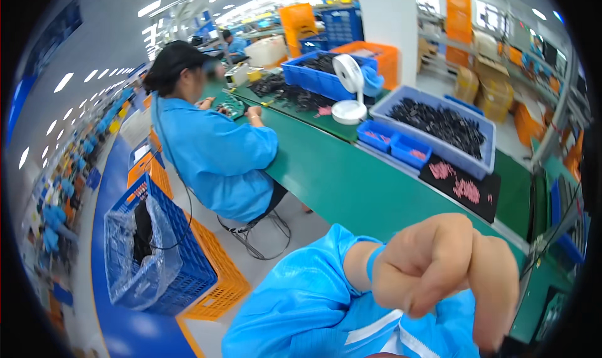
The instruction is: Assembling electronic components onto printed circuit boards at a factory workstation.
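Note:
My left hand [439, 264] is raised very near the camera at the lower right, above the near part of the green worktable [338, 170]. A bright blue sleeve and a blue band at the wrist lead to it. The fingers are bent and closed, with one long finger curving downward. What they hold, if anything, is hidden. My right hand does not show. Beyond the left hand, pink small parts [467, 190] lie in piles on a black mat [491, 204]. Next to the mat are small blue bins [411, 159] with more pink pieces.
A grey-blue tub [492, 132] holds black parts. Near it stands a white round-headed device [349, 111]. A co-worker [213, 145] in blue sits left of the table, handling a green item [233, 109]. Blue crate [157, 283] and orange crate [219, 298] stand on the floor.

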Demonstrator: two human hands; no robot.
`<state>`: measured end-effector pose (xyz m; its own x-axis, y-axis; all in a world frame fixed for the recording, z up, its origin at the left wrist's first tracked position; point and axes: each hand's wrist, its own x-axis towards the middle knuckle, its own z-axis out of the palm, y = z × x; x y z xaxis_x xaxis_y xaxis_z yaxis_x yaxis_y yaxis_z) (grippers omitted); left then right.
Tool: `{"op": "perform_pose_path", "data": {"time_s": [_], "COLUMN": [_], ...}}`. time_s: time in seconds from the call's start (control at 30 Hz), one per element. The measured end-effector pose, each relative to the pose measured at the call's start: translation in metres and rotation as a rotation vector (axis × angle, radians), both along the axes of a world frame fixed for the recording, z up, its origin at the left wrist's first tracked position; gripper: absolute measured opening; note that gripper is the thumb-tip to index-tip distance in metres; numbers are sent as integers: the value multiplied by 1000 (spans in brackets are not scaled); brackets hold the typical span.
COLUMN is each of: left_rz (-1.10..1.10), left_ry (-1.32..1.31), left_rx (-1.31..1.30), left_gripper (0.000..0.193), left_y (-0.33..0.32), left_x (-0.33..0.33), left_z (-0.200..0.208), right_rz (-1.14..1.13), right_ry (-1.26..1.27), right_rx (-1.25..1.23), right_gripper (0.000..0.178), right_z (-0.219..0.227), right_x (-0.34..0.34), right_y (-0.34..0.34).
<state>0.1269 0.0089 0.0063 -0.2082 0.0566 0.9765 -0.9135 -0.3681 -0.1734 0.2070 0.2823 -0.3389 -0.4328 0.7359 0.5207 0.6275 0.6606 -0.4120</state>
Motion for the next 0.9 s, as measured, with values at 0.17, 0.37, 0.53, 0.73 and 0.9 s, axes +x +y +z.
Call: {"op": "perform_pose_path", "data": {"time_s": [0.17,0.37,0.53,0.73,0.9], "left_rz": [-239,-302,-371,-452,-511], "left_ry": [-86,-31,6,33,69], "left_rx": [225,152,56,-36,-117], "left_gripper": [15,13,13,13,15], "left_y": [28,42,40,54,54], "left_x": [48,62,43,53,28], "left_z": [14,7,18,7,16], "right_rz": [28,-6,-13,-14,-24], "right_ry": [57,47,32,29,14], "right_rx": [-46,-97,-111,-115,-109], "right_gripper": [6,6,6,6,5], "right_z": [14,19,29,32,35], "right_x": [7,13,5,11,3], "right_y": [-10,-22,-29,-25,-27]}}
